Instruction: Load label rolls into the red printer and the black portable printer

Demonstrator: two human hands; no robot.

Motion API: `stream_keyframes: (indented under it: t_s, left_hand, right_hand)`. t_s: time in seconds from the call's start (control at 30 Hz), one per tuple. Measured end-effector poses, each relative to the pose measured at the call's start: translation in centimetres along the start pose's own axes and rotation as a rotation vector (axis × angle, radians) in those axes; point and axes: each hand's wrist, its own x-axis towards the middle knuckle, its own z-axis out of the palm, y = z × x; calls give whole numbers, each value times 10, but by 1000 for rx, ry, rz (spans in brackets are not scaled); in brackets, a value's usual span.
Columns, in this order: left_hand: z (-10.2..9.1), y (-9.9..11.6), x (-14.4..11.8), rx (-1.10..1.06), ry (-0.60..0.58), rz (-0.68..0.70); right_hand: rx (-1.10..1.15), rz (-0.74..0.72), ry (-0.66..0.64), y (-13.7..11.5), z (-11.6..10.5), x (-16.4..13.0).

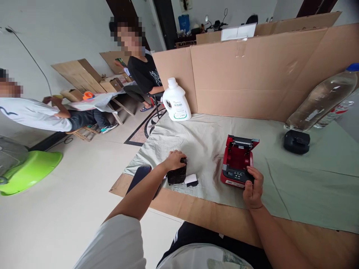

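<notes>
Wrinkled cloth (206, 136), cardboard screen (241, 82), perhaps a motorbike (217, 25)

A: What colours does the machine (238, 158) show?
B: Red, with a black panel (233, 174); the cloth (204, 134) is pale grey-green.
A: And elsewhere?
B: A white jug (175, 98) with green label trim (181, 115), plain brown cardboard (241, 82), a lime-green tub (35, 168), a blue bottle cap (352, 67).

left hand (174, 160): touching black item (177, 177) | right hand (254, 186): gripping open-lidded red device (237, 165)
</notes>
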Motion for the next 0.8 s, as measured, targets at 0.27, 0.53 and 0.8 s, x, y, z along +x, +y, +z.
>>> stream_keyframes:
  t_s: [0.27,0.53,0.8]
  left_hand:
    - [-17,-43,-13,-75,-144,-143]
    - [-86,-6,-44,-485,-302,17]
    - [-97,152,-7,-796,-748,748]
  right_hand:
    - [7,43,-36,-1,-2,0]
    - [11,71,-51,-6,-4,4]
    - [9,102,-70,-11,-8,9]
